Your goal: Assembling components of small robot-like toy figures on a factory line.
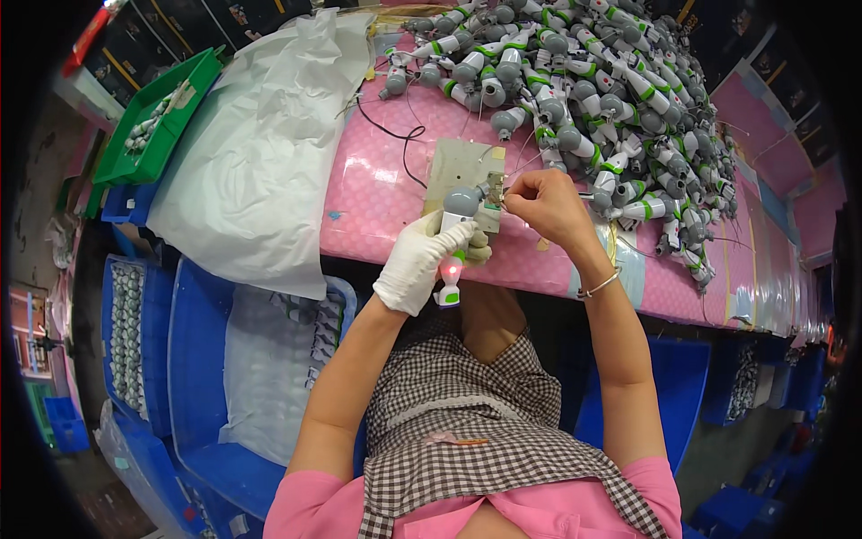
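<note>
My left hand (417, 260), in a white glove, is closed around a white handheld device with a grey ball head (461, 201). A red light glows on the device's lower part (452, 269), below a green band. The ball end lies over a flat beige plate (462, 166) at the table's front edge, close to a small metal fixture (495, 190) on it. My bare right hand (545, 203) is beside that fixture, its thumb and fingers pinched together. What the pinch holds is too small to tell. A thin metal piece sticks out behind this hand.
A large heap of similar grey-and-white devices (575, 81) covers the table's back and right. Pink bubble wrap (377, 180) lines the tabletop, with a black cable (395, 135) on it. White sheeting (260, 135), a green tray (153, 135) and blue bins (202, 377) are at left.
</note>
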The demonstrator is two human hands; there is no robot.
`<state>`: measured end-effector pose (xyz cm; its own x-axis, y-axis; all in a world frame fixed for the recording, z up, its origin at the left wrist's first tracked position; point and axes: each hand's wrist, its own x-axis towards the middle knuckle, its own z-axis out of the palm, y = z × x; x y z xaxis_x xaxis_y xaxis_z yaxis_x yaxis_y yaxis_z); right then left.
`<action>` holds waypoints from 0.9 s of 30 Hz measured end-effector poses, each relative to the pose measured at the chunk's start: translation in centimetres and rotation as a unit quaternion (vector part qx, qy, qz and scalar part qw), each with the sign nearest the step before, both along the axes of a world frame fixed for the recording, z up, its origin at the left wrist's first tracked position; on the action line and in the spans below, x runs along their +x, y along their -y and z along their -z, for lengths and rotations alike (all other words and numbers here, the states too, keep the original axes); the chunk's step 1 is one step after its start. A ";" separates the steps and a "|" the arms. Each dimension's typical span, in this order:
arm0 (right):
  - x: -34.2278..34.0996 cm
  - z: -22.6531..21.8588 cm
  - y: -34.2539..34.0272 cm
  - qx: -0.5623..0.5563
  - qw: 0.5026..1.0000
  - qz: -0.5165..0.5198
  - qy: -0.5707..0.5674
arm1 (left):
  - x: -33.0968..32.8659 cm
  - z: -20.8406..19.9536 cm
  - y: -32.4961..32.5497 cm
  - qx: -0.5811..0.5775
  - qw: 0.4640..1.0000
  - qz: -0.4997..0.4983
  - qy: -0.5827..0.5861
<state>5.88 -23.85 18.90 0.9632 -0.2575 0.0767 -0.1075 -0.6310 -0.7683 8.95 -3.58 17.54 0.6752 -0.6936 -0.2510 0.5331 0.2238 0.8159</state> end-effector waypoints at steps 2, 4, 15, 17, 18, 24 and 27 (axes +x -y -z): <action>0.3 0.3 0.5 0.035 0.998 -0.003 -0.043 | 0.0 0.1 0.1 -0.007 1.000 0.004 0.012; 0.4 0.4 1.0 0.087 0.994 -0.001 -0.065 | 0.1 0.2 0.3 -0.003 1.000 0.011 0.020; -4.2 0.0 4.9 0.032 0.978 0.122 0.169 | -0.9 -1.7 -11.7 0.105 0.992 -0.061 0.037; -4.4 1.1 10.1 -0.154 0.950 0.168 0.213 | -1.1 -1.7 -16.8 0.257 0.954 -0.110 0.105; -4.6 0.7 12.2 -0.250 0.936 0.159 0.188 | -1.0 -1.7 -18.8 0.341 0.921 -0.119 0.147; -3.4 -1.4 16.5 -0.367 0.926 -0.081 0.021 | -0.2 6.2 -27.9 0.724 0.572 -0.018 0.386; -2.8 -1.3 15.7 -0.439 0.896 -0.064 -0.012 | -1.2 13.7 -34.0 0.768 0.496 0.061 0.399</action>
